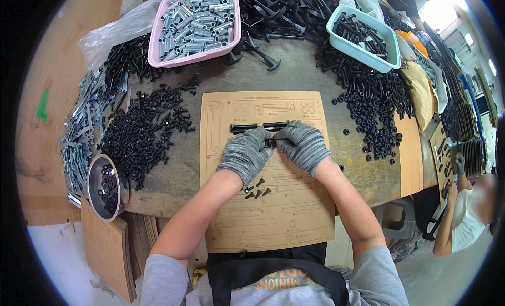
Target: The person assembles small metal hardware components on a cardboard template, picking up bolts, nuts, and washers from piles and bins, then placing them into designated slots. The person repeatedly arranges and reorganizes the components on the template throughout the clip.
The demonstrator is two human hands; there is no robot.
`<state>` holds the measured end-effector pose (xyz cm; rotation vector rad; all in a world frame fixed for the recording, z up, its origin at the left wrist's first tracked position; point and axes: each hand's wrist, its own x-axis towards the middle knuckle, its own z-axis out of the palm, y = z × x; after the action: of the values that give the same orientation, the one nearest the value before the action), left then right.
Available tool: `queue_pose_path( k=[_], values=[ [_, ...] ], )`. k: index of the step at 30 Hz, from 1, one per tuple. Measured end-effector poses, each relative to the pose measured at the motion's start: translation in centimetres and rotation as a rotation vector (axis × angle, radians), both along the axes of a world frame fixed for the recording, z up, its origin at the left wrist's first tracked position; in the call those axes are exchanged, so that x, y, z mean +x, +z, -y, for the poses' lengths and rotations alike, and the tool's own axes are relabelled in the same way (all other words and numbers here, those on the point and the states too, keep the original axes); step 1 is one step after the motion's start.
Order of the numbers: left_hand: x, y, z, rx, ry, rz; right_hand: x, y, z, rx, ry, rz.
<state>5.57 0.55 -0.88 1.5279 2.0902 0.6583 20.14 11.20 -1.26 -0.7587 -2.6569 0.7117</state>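
Observation:
Over a printed brown cardboard sheet (311, 222), my two grey-gloved hands meet with fingertips close together. My left hand (243, 154) is closed in a pinch at some small black hardware pieces (270, 143), perhaps nuts or bolts. From the other side, my right hand (304, 146) pinches at the same pieces; the fingers partly hide them. Just beyond the fingertips, black bolts (243, 128) lie lengthwise across the sheet, and their right end is partly covered by my right hand. Several short black screws (258, 193) rest loose on the sheet near my left wrist.
A pink tray (152, 52) of silver tubes and a pale blue tray (363, 54) of black bolts stand far off. Black screws (144, 132) pile up at left beside a metal bowl (92, 201). Black nuts (376, 129) spread at right. A co-worker (468, 222) sits far right.

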Motion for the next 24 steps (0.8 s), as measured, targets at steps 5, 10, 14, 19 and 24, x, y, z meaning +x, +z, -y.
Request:
queue_pose_path(
  k=[5, 10, 14, 19, 24],
  values=[
    [0.2, 0.0, -0.2, 0.005, 0.013, -0.023, 0.2, -0.5, -0.2, 0.079, 0.037, -0.083],
    [0.1, -0.4, 0.3, 0.069, -0.01, -0.008, 0.1, -0.7, 0.9, 0.145, 0.007, -0.052],
    [-1.2, 1.7, 2.7, -0.011, -0.025, 0.123, 1.2, 0.2, 2.0, 0.129, 0.015, -0.109],
    [-2.6, 2.0, 8.8, -0.089, -0.195, -0.04, 3.5, 3.4, 6.8, -0.093, 0.185, 0.128],
    [-2.0, 1.7, 9.5, -0.114, -0.29, -0.122, 3.4, 1.6, 8.8, -0.014, 0.158, 0.172]
  ],
)
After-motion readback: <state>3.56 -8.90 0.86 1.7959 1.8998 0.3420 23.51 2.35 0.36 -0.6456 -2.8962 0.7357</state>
